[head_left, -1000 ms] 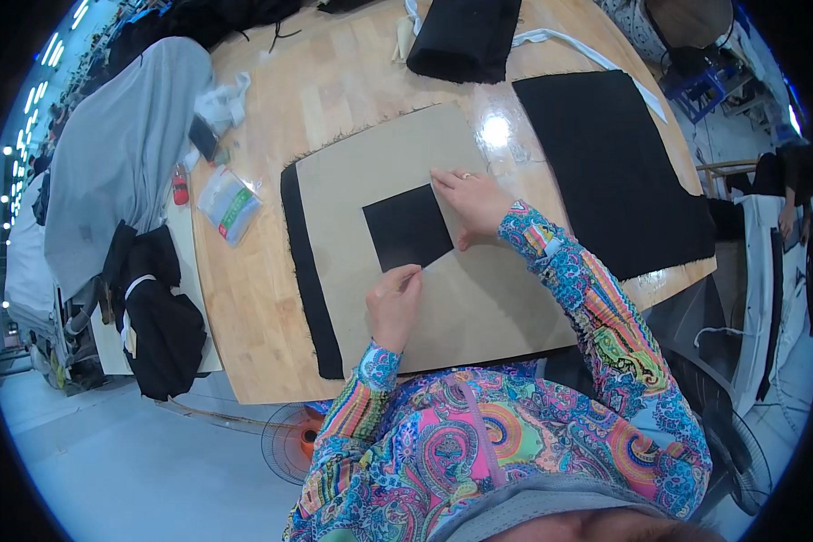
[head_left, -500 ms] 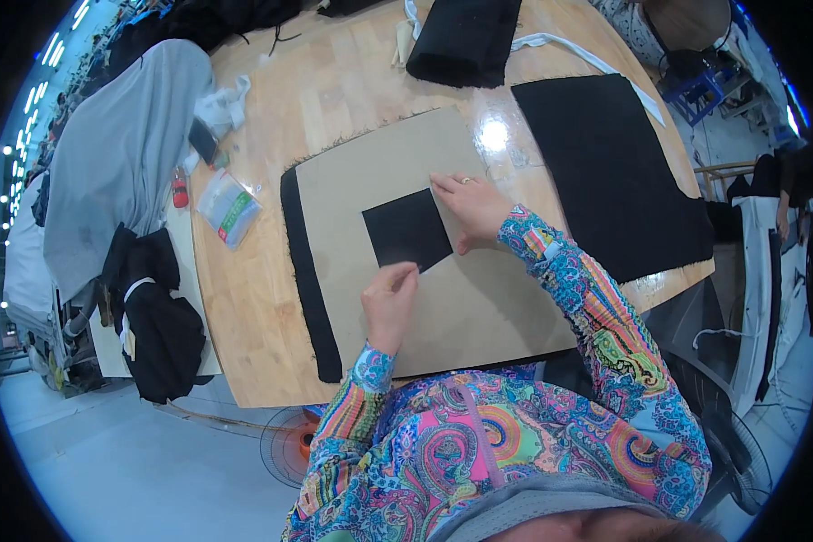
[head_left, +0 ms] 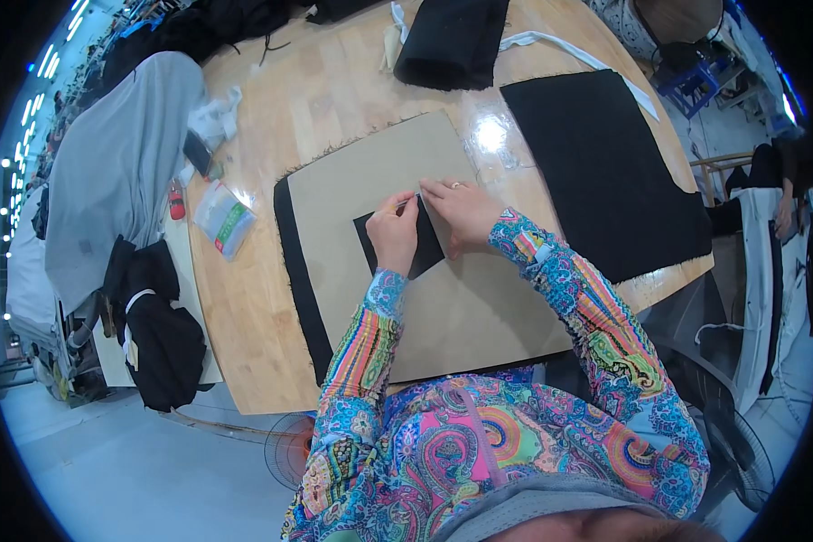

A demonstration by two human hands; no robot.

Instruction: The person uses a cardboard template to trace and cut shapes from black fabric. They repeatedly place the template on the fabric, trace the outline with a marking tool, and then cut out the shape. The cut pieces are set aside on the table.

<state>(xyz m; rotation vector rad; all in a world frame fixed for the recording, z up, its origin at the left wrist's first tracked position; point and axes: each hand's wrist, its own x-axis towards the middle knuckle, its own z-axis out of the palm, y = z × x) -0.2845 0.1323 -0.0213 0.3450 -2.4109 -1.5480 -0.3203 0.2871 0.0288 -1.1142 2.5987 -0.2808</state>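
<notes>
A small black fabric square (head_left: 427,256) lies on a tan pattern board (head_left: 352,190) in the middle of the wooden table (head_left: 244,307). My left hand (head_left: 393,232) covers the square's left part, and its fingertips pinch the top edge. Just to the right, my right hand (head_left: 462,209) rests on the upper right corner with fingers stretched out toward the left hand's fingertips. A ring shows on one finger. Both sleeves are brightly patterned. A strip of black cloth (head_left: 291,262) sticks out from under the board's left edge.
A large black fabric panel (head_left: 596,172) lies at the right. A folded black bundle (head_left: 452,41) sits at the back. A clear plastic packet (head_left: 223,219) and small items lie at the left, next to grey cloth (head_left: 108,172) and dark garments (head_left: 154,334). A floor fan (head_left: 289,452) stands below the table edge.
My left hand has moved up from the square's lower edge to its top edge, close to the right hand. The right hand has stayed at the upper right corner.
</notes>
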